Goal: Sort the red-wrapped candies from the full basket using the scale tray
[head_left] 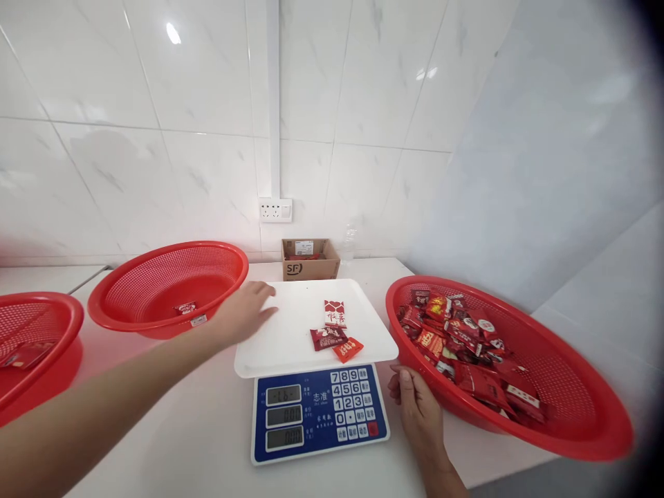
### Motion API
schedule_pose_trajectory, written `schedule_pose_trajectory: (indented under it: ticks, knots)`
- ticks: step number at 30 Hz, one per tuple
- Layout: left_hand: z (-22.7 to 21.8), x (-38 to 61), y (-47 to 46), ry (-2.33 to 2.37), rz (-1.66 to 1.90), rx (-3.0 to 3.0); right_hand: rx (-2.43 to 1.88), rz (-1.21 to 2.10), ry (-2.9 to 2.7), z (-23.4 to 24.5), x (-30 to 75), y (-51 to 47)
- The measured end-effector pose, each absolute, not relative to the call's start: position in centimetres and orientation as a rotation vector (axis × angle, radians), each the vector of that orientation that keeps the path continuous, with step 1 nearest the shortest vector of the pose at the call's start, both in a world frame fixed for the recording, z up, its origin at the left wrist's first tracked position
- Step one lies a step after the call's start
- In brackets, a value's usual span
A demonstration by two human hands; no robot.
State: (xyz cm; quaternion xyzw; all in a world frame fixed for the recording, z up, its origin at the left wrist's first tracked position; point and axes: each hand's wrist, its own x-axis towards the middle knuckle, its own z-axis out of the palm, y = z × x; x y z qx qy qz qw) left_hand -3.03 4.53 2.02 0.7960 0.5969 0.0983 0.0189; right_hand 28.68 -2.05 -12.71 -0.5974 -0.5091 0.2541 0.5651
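Observation:
My left hand point(246, 315) reaches over the left edge of the scale's white tray point(290, 339). Its fingers are apart and hold nothing. Three small wrapped packets lie right of the tray's middle: a white and red one point(335, 312), a dark red one point(328, 338) and an orange-red one point(348, 349). Below the tray is the blue keypad panel of the digital scale point(321, 409), with three displays. My right hand point(419, 411) rests on the table between the scale and the right red basket point(575, 408). Its fingers are curled in, with nothing visible in them.
Many wrapped packets point(461, 328) fill the left part of the right basket. Two more red baskets stand at left, a round one point(171, 263) with a packet point(185, 308) and a cropped one point(41, 304). Behind the tray sits a cardboard box point(311, 270) against the tiled wall.

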Motion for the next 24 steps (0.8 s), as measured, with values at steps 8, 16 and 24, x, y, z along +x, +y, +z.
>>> schedule_pose_trajectory:
  ticks: [8, 16, 24]
  knots:
    - [0.1, 6.2, 3.5, 1.253, 0.284, 2.622, -1.391, 0.569, -1.175, -12.5, 28.4, -2.1]
    - [-0.9, 8.3, 4.1, 1.143, 0.140, 2.611, -1.390, 0.583, -1.206, -12.7, 28.6, -2.0]
    - [-0.9, 9.2, 6.2, 1.223, 0.117, 2.749, -1.405, 0.587, -1.197, -12.4, 28.5, -2.1]
